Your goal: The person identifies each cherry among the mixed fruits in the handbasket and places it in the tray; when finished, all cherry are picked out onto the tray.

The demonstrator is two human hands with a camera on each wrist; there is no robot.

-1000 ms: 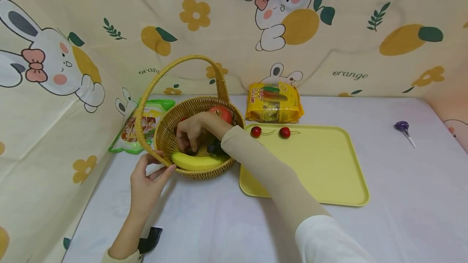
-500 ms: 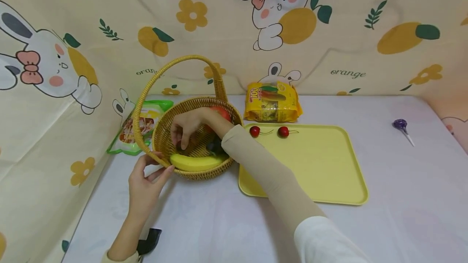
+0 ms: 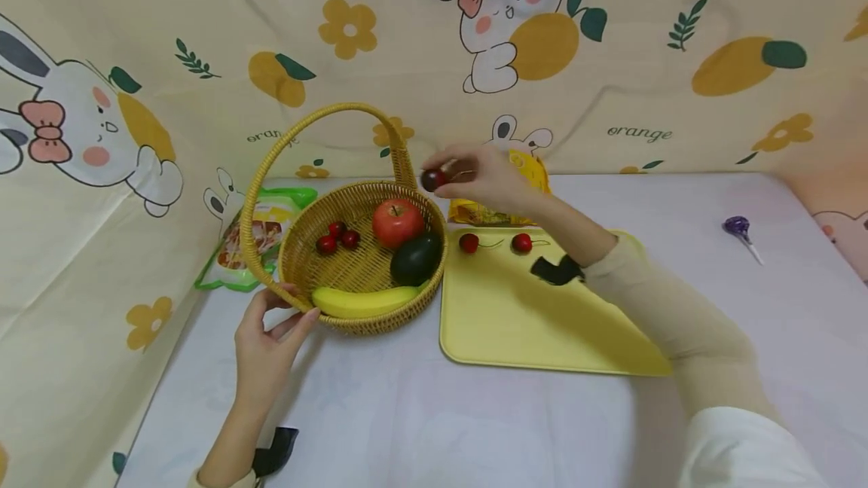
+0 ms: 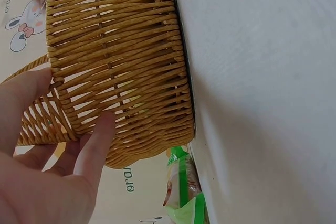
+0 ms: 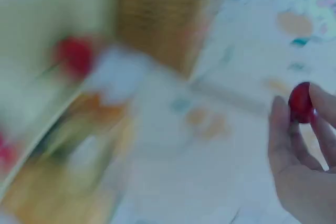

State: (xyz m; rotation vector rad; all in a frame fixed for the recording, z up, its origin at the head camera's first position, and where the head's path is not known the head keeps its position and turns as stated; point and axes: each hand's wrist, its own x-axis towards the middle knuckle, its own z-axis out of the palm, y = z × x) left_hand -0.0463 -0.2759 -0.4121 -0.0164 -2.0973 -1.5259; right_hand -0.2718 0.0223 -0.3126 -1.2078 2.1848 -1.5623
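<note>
My left hand grips the wicker basket at its rim, by the foot of the handle on the left. My right hand pinches a dark red cherry between its fingertips, raised just right of the basket's rim. In the right wrist view the same cherry sits between thumb and fingers. Inside the basket lie a few red cherries, a red apple, a dark green avocado-shaped fruit and a yellow banana.
Right of the basket is a yellow tray, with two stemmed cherries near its far edge. A yellow snack bag stands behind it, partly hidden by my right hand. A green-edged bag lies left; a purple lollipop lies far right.
My right hand has come up out of the basket with a cherry and moved right, uncovering the fruit inside. The left hand keeps its hold on the basket.
</note>
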